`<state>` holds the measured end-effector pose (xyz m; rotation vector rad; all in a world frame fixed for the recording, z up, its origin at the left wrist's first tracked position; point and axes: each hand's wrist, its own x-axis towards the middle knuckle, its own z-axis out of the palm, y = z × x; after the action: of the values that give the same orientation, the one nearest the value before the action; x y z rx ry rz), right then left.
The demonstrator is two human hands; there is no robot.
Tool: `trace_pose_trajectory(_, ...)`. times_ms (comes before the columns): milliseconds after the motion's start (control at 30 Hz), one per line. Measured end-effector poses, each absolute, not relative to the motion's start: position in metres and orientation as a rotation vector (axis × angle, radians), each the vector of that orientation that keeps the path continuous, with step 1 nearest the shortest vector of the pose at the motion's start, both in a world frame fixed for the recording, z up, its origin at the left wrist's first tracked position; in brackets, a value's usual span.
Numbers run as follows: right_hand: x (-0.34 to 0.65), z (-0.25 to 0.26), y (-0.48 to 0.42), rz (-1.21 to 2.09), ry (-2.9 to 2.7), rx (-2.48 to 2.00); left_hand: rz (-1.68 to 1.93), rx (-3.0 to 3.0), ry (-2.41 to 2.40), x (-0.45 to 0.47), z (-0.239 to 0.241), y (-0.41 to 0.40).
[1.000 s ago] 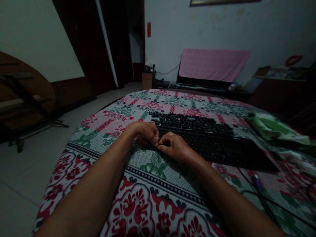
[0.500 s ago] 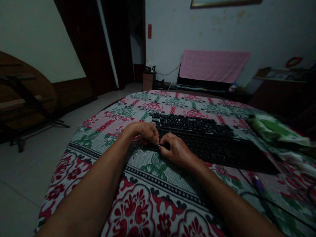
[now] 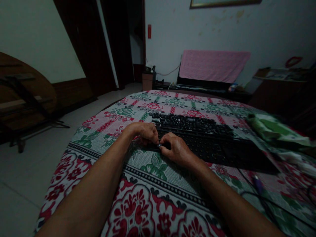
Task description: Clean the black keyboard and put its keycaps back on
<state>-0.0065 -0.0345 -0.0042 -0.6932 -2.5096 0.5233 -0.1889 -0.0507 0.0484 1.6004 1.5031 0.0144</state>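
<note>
A black keyboard (image 3: 209, 141) lies on a table under a floral cloth (image 3: 138, 197). A loose pile of black keycaps (image 3: 187, 122) sits along the keyboard's far side. My left hand (image 3: 144, 132) and my right hand (image 3: 175, 149) meet at the keyboard's near left corner, fingers curled and pinched together. Between the fingertips sits something small and dark (image 3: 159, 145), too dim to name. Both forearms stretch across the cloth toward the keyboard.
A green cloth (image 3: 274, 130) lies on the table at the right. A cable with a purple plug (image 3: 256, 183) runs along the near right. Beyond the table stands a low cabinet with a pink cloth (image 3: 213, 65). A dark folded frame (image 3: 27, 98) stands at the left.
Both hands stay pinched at the keyboard's left corner. The right hand's fingers have shifted slightly closer to the left hand.
</note>
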Motion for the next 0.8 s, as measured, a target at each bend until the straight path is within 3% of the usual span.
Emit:
trace_pose_trajectory(600,-0.0098,-0.0072,-0.0340,0.487,-2.360,-0.763,0.261,1.603,1.463,-0.1959,0.0482,-0.0519)
trace_pose_trajectory(800,-0.0098,-0.0067,-0.0311,0.634,-2.227,-0.792,0.306,1.598,1.398,-0.1957,0.0475,-0.0506)
